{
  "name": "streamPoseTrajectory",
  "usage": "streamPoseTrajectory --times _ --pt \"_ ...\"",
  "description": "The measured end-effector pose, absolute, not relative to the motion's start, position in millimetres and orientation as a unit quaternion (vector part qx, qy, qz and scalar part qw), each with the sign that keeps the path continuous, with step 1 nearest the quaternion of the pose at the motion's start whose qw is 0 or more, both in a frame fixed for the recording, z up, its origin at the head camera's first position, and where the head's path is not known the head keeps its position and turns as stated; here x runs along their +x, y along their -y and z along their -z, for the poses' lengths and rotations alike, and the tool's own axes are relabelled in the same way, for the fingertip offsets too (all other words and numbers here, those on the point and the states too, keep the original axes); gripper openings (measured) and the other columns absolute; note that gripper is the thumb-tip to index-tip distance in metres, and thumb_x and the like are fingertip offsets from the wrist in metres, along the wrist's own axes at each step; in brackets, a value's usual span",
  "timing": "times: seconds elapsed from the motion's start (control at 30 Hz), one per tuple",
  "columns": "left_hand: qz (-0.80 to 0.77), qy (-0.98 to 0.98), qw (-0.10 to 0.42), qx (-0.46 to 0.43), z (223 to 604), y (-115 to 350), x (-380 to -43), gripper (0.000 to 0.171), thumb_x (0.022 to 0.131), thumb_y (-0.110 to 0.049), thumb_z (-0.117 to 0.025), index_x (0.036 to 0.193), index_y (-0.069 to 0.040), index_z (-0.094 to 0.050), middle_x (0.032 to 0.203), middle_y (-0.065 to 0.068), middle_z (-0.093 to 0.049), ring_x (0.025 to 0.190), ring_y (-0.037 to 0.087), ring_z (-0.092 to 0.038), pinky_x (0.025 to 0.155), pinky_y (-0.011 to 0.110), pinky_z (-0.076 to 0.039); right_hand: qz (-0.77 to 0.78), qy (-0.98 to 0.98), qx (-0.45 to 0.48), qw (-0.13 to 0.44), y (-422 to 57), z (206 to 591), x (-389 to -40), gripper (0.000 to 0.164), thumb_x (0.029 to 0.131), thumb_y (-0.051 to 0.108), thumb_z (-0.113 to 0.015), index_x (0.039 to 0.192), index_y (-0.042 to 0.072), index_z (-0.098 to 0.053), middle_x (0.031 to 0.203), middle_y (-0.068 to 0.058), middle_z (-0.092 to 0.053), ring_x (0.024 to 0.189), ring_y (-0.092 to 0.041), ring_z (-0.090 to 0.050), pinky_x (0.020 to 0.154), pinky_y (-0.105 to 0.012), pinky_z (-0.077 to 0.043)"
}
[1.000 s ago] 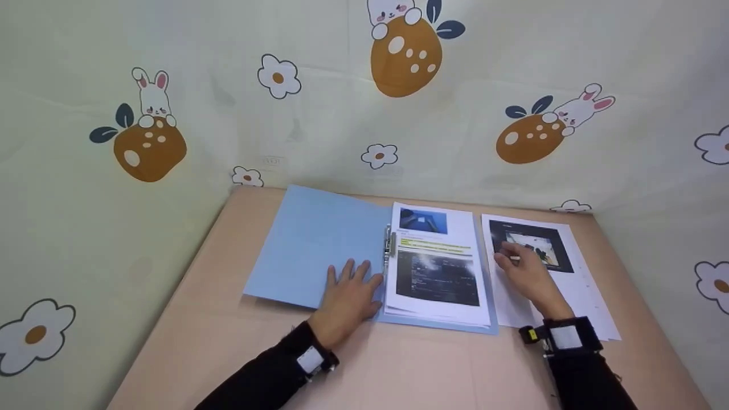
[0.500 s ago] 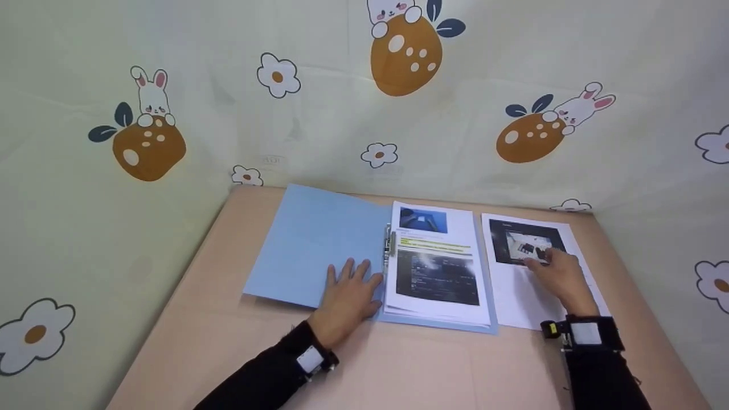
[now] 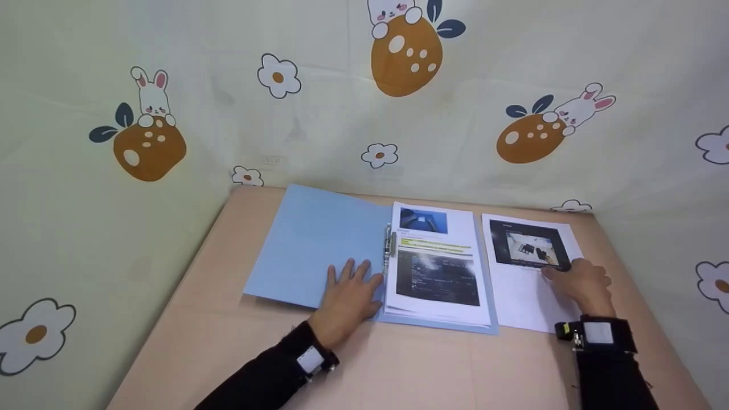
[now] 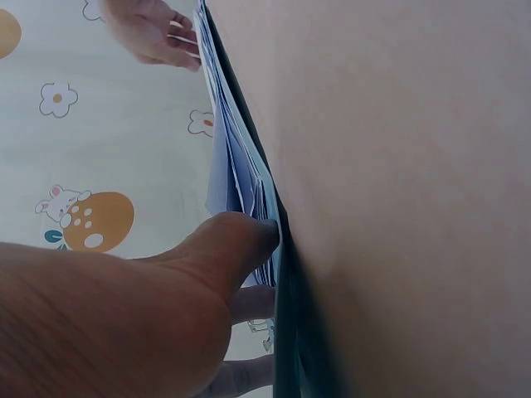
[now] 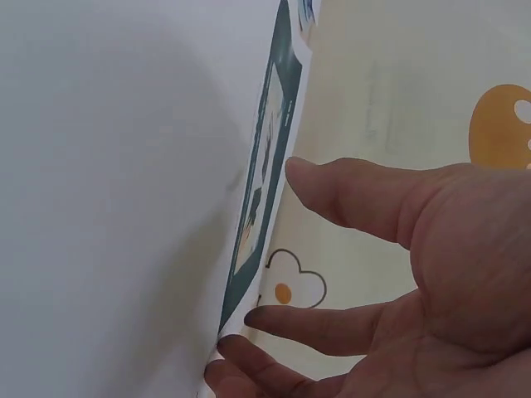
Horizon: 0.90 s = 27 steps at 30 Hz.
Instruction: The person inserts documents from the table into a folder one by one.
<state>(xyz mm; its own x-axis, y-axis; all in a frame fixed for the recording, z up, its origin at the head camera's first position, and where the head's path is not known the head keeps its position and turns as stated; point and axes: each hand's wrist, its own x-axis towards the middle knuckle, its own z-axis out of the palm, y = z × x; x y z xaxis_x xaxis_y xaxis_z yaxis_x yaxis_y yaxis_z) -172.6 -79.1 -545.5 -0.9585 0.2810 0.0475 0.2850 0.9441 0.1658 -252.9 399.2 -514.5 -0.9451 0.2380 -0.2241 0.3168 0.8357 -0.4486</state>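
My left hand [image 3: 348, 302] rests with spread fingers on the left cover of an open light blue folder [image 3: 319, 239], beside its metal clip [image 3: 390, 244]. Printed pages [image 3: 438, 316] with a yellow-highlighted line lie on the folder's right side. In the left wrist view, the left thumb [image 4: 241, 240] touches the folder's edge by the page stack. To the right, loose white paper [image 3: 521, 293] bears a dark-framed printed picture. My right hand [image 3: 585, 287] is at the paper's right edge, thumb and fingers apart. From the right wrist, the fingertips [image 5: 257, 315] are right at that edge.
The folder and paper lie on a table with a pinkish cover [image 3: 421, 370]. A pale curtain [image 3: 319, 125] printed with rabbits, orange fruit and flowers stands behind and along both sides. The loose paper lies close beside the folder's right edge.
My right hand has moved right and slightly toward me across the loose paper, from its printed picture to its right edge. My left hand and the folder have stayed in place.
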Motion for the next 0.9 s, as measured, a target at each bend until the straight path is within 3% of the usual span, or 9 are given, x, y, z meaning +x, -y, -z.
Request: streamPoseTrajectory --times 0.1,0.27,0.43,0.63,0.8,0.9 --pt "0.083 0.986 0.015 -0.143 545 79 -173 0.052 0.106 -0.04 -0.085 0.153 -0.021 -0.072 0.173 0.017 -0.062 0.165 0.051 -0.053 0.132 0.082 -0.043 0.242 -0.951 0.169 0.088 -402 515 -252 0.091 0.107 0.044 -0.076 0.147 -0.032 -0.048 0.127 -0.05 -0.047 0.114 -0.059 -0.045 0.097 -0.077 -0.05" --pt "0.08 0.986 0.011 -0.143 545 79 -172 0.054 0.107 -0.042 -0.084 0.155 -0.022 -0.071 0.175 0.018 -0.06 0.165 0.052 -0.052 0.133 0.082 -0.041 0.236 -0.949 0.187 0.091 -402 517 -250 0.105 0.099 0.049 -0.088 0.152 -0.03 -0.043 0.139 -0.059 -0.04 0.12 -0.064 -0.043 0.104 -0.085 -0.049" --pt "0.086 0.986 0.013 -0.146 547 80 -171 0.054 0.107 -0.043 -0.084 0.156 -0.022 -0.071 0.175 0.018 -0.06 0.165 0.052 -0.052 0.133 0.083 -0.041 0.229 -0.951 0.19 0.085 -401 518 -249 0.109 0.096 0.052 -0.093 0.15 -0.03 -0.045 0.14 -0.061 -0.041 0.121 -0.065 -0.042 0.102 -0.083 -0.051" --pt "0.09 0.985 0.007 -0.145 547 80 -171 0.055 0.108 -0.043 -0.083 0.157 -0.021 -0.07 0.176 0.018 -0.059 0.166 0.052 -0.051 0.133 0.083 -0.04 0.228 -0.946 0.211 0.088 -405 518 -250 0.122 0.092 0.057 -0.096 0.153 -0.032 -0.04 0.148 -0.065 -0.035 0.135 -0.073 -0.037 0.107 -0.085 -0.052" --pt "0.088 0.986 0.0 -0.142 546 79 -172 0.055 0.108 -0.043 -0.082 0.158 -0.022 -0.07 0.177 0.018 -0.058 0.167 0.052 -0.05 0.134 0.083 -0.039 0.219 -0.947 0.218 0.09 -410 520 -251 0.123 0.091 0.06 -0.096 0.151 -0.033 -0.042 0.141 -0.06 -0.041 0.128 -0.067 -0.038 0.102 -0.077 -0.055" --pt "0.084 0.986 0.008 -0.142 546 79 -172 0.055 0.107 -0.042 -0.084 0.157 -0.022 -0.071 0.175 0.018 -0.06 0.166 0.052 -0.051 0.133 0.083 -0.04 0.219 -0.947 0.215 0.095 -413 520 -252 0.123 0.091 0.061 -0.095 0.152 -0.033 -0.042 0.146 -0.064 -0.038 0.137 -0.076 -0.037 0.108 -0.081 -0.052"
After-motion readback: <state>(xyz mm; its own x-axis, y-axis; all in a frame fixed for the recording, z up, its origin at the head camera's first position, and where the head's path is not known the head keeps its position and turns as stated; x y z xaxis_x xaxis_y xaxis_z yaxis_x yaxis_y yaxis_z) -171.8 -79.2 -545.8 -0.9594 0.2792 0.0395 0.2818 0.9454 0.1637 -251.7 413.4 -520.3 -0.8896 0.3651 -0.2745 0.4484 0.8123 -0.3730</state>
